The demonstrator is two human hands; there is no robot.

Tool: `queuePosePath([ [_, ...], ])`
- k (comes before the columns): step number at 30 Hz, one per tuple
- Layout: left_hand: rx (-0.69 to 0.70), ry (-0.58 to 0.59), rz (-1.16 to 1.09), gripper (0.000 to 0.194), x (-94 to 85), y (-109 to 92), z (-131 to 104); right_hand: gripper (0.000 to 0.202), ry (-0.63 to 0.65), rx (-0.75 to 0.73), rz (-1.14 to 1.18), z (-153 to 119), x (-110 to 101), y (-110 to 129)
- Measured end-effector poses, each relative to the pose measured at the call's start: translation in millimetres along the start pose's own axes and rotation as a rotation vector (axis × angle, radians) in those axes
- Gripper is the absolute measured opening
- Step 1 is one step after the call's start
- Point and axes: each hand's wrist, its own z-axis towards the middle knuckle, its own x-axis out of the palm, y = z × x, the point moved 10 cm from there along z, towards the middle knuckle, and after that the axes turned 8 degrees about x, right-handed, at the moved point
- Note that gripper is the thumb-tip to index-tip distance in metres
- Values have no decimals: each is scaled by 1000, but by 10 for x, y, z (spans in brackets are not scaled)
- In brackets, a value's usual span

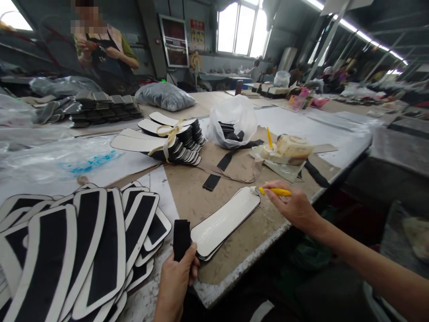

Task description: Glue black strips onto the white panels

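A worktop [254,235] carries everything here. On its left, a broad pile of curved white pieces [115,259] already bears dark centre bands; beyond sit tied bundles [140,142]. The smaller white stack [224,219] lies flat between the hands, its top piece glossy but without a band, so that one looks only partly worked. The right forearm slants in from the right, and the right hand [296,208] pinches a yellow brush [281,192], tip at the stack's far end. The left hand [174,279], thumb uppermost, grips black strips [181,237] upright beside the near end.
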Motion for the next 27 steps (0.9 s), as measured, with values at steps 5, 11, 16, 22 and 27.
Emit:
queuePosePath([
  [5, 6, 5, -7, 48, 0, -58, -44, 18, 72, -207, -62, -235, 215, 291],
  [11, 7, 30, -2, 51, 8, -43, -37, 25, 194, -300, 35, -500, 395, 586],
  [16, 24, 57, -19, 47, 44, -97, -60, 21, 124, -292, -102, -401, 349, 421],
  [22, 33, 67, -30, 46, 66, -154, -100, 23, 261, -193, 256, -663, 623, 673],
  [27, 40, 64, -15, 45, 57, -150, -96, 17, 330, 283, 706, -722, 850, 554],
])
